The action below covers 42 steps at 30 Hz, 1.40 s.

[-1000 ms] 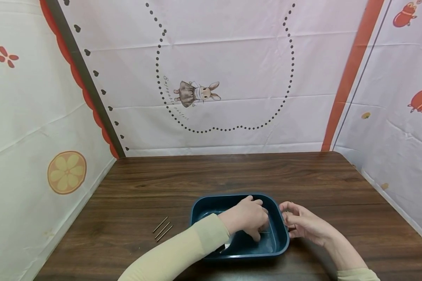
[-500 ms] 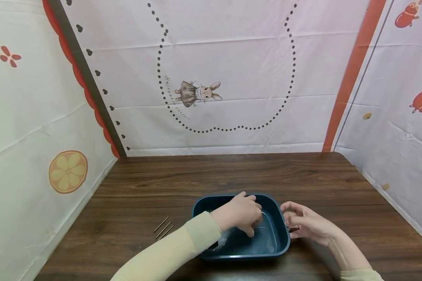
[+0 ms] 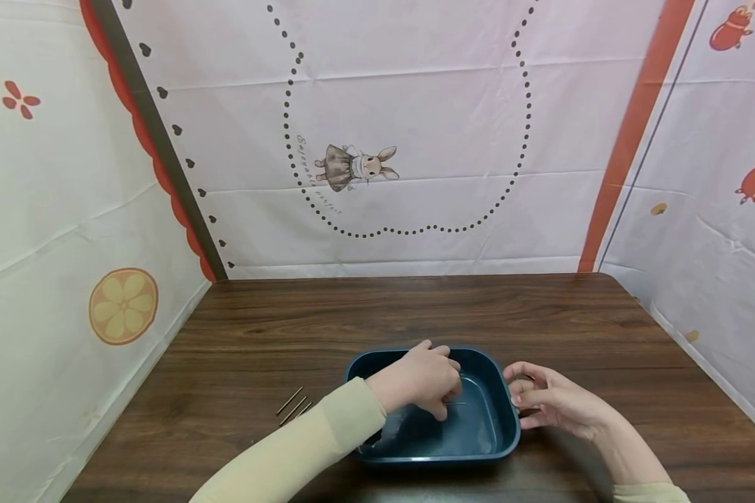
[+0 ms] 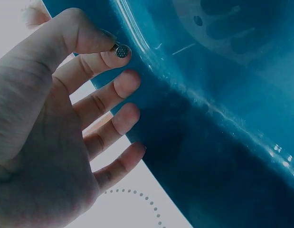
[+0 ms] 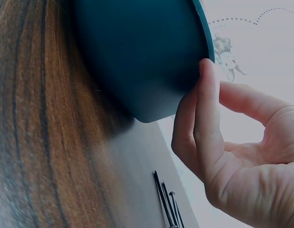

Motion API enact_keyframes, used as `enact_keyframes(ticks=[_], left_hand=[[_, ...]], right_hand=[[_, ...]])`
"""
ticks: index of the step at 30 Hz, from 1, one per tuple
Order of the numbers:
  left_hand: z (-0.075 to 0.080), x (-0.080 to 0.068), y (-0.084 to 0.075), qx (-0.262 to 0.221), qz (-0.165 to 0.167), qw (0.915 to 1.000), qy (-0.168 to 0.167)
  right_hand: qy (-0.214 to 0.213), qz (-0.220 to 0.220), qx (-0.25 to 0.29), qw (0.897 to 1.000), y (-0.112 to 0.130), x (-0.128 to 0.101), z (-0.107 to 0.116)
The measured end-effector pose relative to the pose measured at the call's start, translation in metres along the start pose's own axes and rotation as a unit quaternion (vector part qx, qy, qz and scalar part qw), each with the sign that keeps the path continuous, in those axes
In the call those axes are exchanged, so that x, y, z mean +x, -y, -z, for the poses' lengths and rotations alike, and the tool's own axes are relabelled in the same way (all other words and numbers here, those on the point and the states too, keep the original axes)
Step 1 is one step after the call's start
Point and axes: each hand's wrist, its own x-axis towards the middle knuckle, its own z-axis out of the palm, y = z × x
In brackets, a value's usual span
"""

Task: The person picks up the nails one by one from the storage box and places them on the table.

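Observation:
My left hand (image 3: 423, 378) hangs over the blue plastic bin (image 3: 439, 460). Thumb and index finger pinch a nail (image 4: 122, 51), whose round textured head faces the left wrist camera; its other fingers stay apart, loosely bent. In the head view only a thin bit of the nail shows beside the fingertips. My right hand (image 3: 563, 405) is at the bin's right side, fingers bent and touching the outer wall by the rim. No right finger is seen inside the bin.
Several loose nails (image 3: 293, 411) lie roughly parallel on the wooden table (image 3: 403, 307), left of the bin and partly behind the left sleeve (image 3: 296, 447). Patterned cloth (image 3: 415, 209) hangs at the back and both sides.
My left hand, with the nail, has shifted left and slightly away from me over the bin. The right hand keeps its place at the bin's side.

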Motion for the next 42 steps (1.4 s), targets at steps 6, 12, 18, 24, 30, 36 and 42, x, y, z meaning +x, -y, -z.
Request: enact_keyframes(ticks=[6, 12, 18, 24, 30, 36, 42], left_hand=[[0.002, -0.005, 0.004, 0.002, 0.004, 0.9999, -0.014], [0.006, -0.01, 0.012, -0.008, 0.012, 0.9996, -0.025], [0.012, -0.015, 0.023, -0.023, 0.031, 0.9984, -0.041], [0.017, -0.021, 0.032, -0.027, 0.039, 0.9976, -0.05], [0.022, -0.031, 0.043, -0.038, 0.06, 0.9951, -0.07], [0.026, -0.043, 0.058, -0.058, 0.076, 0.9915, -0.089], [0.03, -0.059, 0.072, -0.084, 0.096, 0.9864, -0.103]], right_hand=[[0.001, 0.005, -0.001, 1.0, 0.0, -0.001, 0.0], [-0.005, 0.0, -0.003, 1.0, -0.001, -0.001, 0.001], [-0.006, 0.008, -0.009, 1.0, -0.002, -0.002, 0.001], [-0.007, 0.013, -0.007, 1.0, -0.003, -0.002, 0.001], [-0.012, 0.007, -0.01, 1.0, -0.003, -0.001, 0.0], [-0.01, 0.011, -0.01, 1.0, -0.002, 0.0, 0.001], [-0.006, 0.014, -0.007, 1.0, -0.002, 0.0, 0.0]])
